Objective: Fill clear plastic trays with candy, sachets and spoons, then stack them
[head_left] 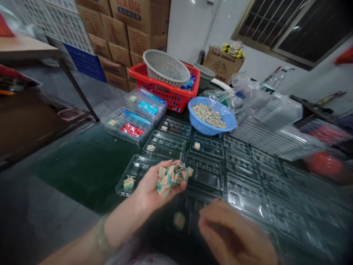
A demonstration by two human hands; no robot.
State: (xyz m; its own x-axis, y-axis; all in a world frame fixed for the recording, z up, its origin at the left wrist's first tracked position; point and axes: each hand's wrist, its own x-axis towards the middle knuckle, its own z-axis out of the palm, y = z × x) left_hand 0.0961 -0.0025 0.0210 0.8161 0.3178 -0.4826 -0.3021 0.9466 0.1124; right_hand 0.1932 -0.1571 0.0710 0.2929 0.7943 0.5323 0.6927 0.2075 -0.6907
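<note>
Palm up, my left hand (150, 189) cups a pile of striped pastel candy pieces (172, 176) above the clear plastic trays. My right hand (234, 232) is blurred at the lower right, its fingers bent over a tray; whether it holds anything cannot be made out. Just left of it a striped piece (179, 220) lies in the nearest tray. Another piece (128, 183) sits in the corner of the tray (119, 188) left of my left hand. Trays farther back also have pieces in one compartment.
A blue bowl (193, 119) of candy pieces stands behind the trays, beside a red basket (176, 101) with a grey colander (165, 70). Stacked filled trays (132, 129) are at the back left. Several compartment trays (245, 191) and plastic packaging (278, 110) spread to the right.
</note>
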